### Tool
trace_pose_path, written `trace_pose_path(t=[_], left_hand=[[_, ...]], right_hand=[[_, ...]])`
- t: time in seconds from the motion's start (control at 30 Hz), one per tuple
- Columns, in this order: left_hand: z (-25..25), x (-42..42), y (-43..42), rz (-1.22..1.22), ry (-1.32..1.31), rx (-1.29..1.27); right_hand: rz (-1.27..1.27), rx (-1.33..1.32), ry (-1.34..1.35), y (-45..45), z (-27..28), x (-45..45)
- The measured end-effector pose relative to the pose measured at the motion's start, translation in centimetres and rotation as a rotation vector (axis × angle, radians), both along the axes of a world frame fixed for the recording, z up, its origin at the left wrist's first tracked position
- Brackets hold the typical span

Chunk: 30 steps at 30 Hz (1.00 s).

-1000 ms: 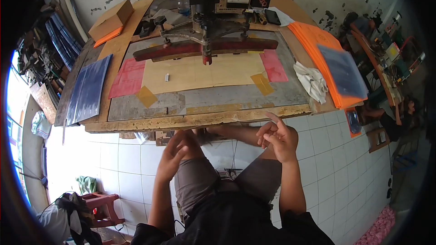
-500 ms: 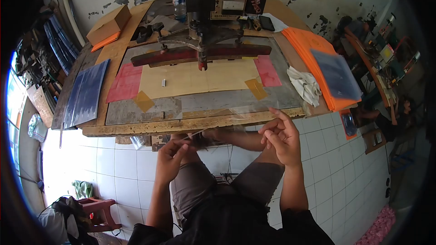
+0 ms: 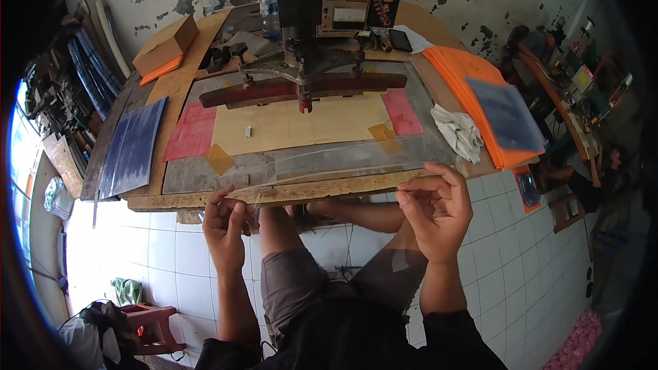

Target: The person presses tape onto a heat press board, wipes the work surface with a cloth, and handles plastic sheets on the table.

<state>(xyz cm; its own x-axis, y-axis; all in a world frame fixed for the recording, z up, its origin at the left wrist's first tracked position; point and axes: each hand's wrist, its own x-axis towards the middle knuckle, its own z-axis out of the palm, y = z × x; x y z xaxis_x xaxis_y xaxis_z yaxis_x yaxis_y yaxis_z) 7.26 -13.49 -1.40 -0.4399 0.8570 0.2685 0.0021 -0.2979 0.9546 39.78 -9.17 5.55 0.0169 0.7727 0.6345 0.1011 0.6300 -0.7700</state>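
A clear plastic sheet (image 3: pixel 336 164) is stretched between my two hands at the table's front edge. My left hand (image 3: pixel 226 226) pinches its left end, and my right hand (image 3: pixel 439 216) grips its right end between thumb and fingers. Being see-through, the sheet shows mostly by its pale edges. Behind it lies a cream-coloured sheet (image 3: pixel 295 127) with pink pieces (image 3: pixel 190 132) at its ends and tan tape (image 3: pixel 219 159) at its front corners. A small light-coloured piece (image 3: pixel 248 131) rests on the cream sheet. Above hangs the press's long red-and-dark bar (image 3: pixel 274 91).
Orange sheets (image 3: pixel 459 85) with a clear bluish stack (image 3: pixel 506 115) lie on the right, beside a crumpled white cloth (image 3: pixel 457 133). Blue plastic sheets (image 3: pixel 135 147) lie left, below a cardboard box (image 3: pixel 164 44). Another person (image 3: pixel 538 48) is at far right.
My hands have moved farther apart, the left one to the left and up, the right one slightly right. The clear sheet is now spread wider between them.
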Motion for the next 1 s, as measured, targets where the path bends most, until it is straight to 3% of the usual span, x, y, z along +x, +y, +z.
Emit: trace_pose_path(t=[1.0], left_hand=[[-0.4, 0.1, 0.0, 0.027, -0.037, 0.011]], right_hand=[[0.082, 0.035, 0.03, -1.0, 1.8, -0.8]])
